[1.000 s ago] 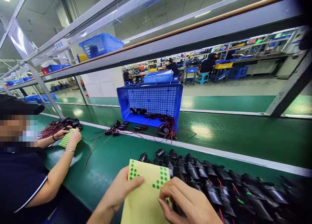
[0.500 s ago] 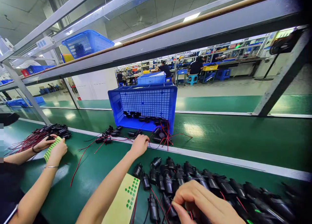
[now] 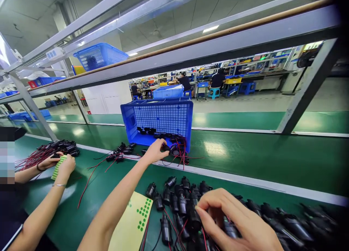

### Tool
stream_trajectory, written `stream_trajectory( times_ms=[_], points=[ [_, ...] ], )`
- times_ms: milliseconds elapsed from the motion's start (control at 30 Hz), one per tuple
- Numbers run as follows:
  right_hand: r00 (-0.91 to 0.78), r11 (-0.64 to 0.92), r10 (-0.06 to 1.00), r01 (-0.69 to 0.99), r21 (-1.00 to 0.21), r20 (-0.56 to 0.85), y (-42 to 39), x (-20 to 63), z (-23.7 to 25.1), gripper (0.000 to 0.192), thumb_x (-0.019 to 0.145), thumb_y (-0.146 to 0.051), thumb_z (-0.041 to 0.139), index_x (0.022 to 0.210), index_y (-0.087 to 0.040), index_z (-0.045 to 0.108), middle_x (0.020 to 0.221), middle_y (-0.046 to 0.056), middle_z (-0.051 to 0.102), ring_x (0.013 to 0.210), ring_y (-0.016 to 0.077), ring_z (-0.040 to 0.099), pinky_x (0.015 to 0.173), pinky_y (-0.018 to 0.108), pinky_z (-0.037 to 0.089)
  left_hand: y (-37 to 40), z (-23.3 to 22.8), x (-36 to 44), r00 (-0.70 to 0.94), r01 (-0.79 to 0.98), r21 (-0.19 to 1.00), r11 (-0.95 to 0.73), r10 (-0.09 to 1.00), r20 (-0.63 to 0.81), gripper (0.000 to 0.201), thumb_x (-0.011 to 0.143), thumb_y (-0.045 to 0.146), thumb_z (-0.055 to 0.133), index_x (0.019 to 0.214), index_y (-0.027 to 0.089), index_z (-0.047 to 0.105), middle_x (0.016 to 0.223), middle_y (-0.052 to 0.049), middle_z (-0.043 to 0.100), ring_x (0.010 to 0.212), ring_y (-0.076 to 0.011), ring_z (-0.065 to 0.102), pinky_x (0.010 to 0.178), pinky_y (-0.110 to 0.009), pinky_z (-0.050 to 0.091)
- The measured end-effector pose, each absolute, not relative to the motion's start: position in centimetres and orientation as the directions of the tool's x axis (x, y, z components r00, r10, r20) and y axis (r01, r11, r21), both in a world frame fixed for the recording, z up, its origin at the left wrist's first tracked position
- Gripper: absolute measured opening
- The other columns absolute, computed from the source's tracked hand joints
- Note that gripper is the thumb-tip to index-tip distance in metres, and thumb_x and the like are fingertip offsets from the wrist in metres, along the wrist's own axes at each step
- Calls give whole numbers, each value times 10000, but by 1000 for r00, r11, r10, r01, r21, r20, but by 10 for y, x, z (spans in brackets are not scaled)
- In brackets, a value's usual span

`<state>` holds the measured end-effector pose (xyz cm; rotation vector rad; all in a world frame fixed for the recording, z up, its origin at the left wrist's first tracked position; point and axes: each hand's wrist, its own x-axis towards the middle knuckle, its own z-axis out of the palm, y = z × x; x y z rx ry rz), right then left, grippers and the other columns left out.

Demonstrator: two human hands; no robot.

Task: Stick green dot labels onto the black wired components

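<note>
a part (image 3: 165, 148) is pinched by the left hand (image 3: 156, 152), crate parts (image 3: 147, 130) left beyond, sheet (image 3: 125, 225) below part-bared; right hand (image 3: 234, 214): hold can't be told.

Held in the left hand (image 3: 156, 151), a black part (image 3: 165, 147), partly hidden. Flat on the green surface (image 3: 106, 172), a pale yellow sheet (image 3: 130, 222), partly covered, with round green stickers toward its right edge. Just right of it, black cylindrical parts (image 3: 182, 204), red-wired, closely clustered, variously tilted.
</note>
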<state>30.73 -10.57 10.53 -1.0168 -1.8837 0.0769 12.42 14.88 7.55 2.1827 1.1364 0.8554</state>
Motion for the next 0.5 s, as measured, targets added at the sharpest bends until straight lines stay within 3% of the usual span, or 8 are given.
stream_trajectory(
  times_ms=[133, 267, 333, 400, 467, 500],
  points=[
    [-99, 635, 677, 581, -509, 730, -111, 310, 117, 163, 973, -259, 595, 811, -259, 611, 712, -16, 646, 555, 131, 601, 527, 219, 520, 94, 121, 99, 276, 118, 879, -461, 866, 417, 312, 941, 448, 659, 1081, 174, 604, 1098, -63, 682, 1029, -223, 668, 952, -442, 548],
    [-53, 616, 727, 492, -615, 685, -118, 308, 121, 181, 965, -312, 611, 796, -252, 639, 727, -6, 657, 581, 140, 612, 546, 222, 521, 28, 158, 87, 175, -332, 864, -379, 875, 451, 413, 941, 623, 559, 969, 215, 505, 1004, -20, 658, 1031, -206, 694, 941, -394, 555],
    [-16, 570, 786, 410, -713, 618, -121, 307, 122, 217, 964, -378, 619, 793, -248, 648, 740, 1, 653, 617, 150, 614, 573, 228, 518, -2, 166, 85, 149, -471, 823, -319, 890, 431, 410, 926, 622, 593, 934, 224, 493, 853, 34, 595, 811, -124, 677, 780, -278, 569],
    [25, 496, 849, 309, -812, 528, -123, 306, 124, 285, 944, -476, 643, 782, -242, 648, 727, -6, 619, 616, 146, 575, 564, 231, 491, -30, 165, 85, 166, -548, 801, -241, 907, 386, 390, 917, 598, 628, 971, 227, 518, 744, 71, 512, 556, -48, 518, 536, -168, 456],
    [35, 414, 902, 217, -884, 431, -124, 306, 126, 379, 897, -584, 672, 764, -231, 644, 681, -23, 555, 578, 133, 502, 528, 234, 445, -55, 155, 87, 234, -581, 803, -135, 917, 324, 404, 928, 586, 610, 1065, 209, 557, 752, 55, 524, 500, -37, 423, 448, -154, 350],
    [21, 375, 923, 183, -909, 385, -124, 306, 127, 424, 874, -630, 678, 754, -225, 641, 652, -34, 517, 558, 126, 464, 513, 235, 423, -67, 148, 88, 286, -584, 808, -75, 913, 292, 425, 931, 579, 603, 1099, 189, 573, 791, 27, 560, 532, -49, 450, 467, -165, 369]
  ],
)
